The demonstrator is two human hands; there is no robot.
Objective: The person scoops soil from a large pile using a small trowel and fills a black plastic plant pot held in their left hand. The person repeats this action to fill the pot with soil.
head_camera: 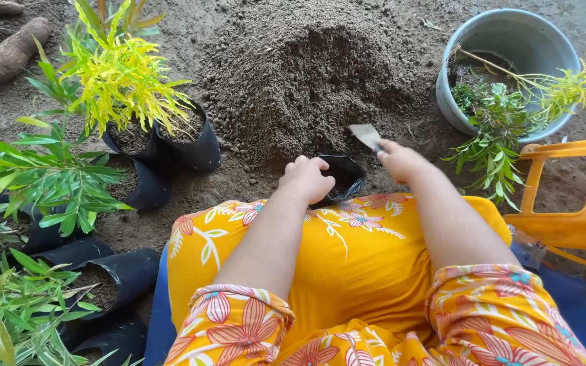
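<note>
Two hands busy over one small black bag (pixel 344 173), just past the knees, at the foot of the soil heap (pixel 306 74). Left hand (pixel 306 178) curled tight on the near rim of the bag, fingers folded over it, holding the mouth open and tilted toward the heap. Right hand (pixel 401 161) closed round the handle of a trowel (pixel 365 135), blade pointing away from the grip, tip at the edge of the loose soil, just beyond the bag. No soil visible on the blade; inside of the bag too dark to judge.

Scooping stage, by the look of it. Next calls for a steady left hold, mouth kept wide, blade kept level on the short way back to the bag.

Farther left of the grip, filled bags with plants (pixel 123 81). Right of the trowel hand, a grey bucket (pixel 447 95) with cuttings (pixel 503 118), then a yellow stool (pixel 571 203).
</note>
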